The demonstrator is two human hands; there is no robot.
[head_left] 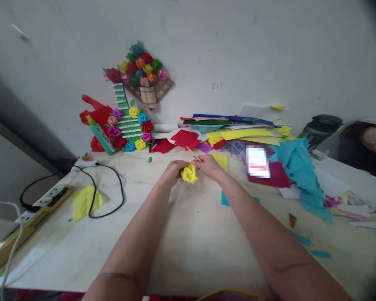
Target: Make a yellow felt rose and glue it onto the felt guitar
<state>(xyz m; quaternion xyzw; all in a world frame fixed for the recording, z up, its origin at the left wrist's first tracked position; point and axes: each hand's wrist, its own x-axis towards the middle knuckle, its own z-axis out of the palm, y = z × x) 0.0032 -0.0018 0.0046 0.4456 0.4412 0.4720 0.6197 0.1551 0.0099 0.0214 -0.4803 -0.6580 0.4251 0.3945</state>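
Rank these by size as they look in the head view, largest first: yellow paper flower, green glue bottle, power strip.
1. Power strip, partly cut off by the frame
2. Green glue bottle
3. Yellow paper flower

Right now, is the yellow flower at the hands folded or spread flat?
Folded: the yellow flower shows bunched, overlapping paper petals between the left hand and the right hand.
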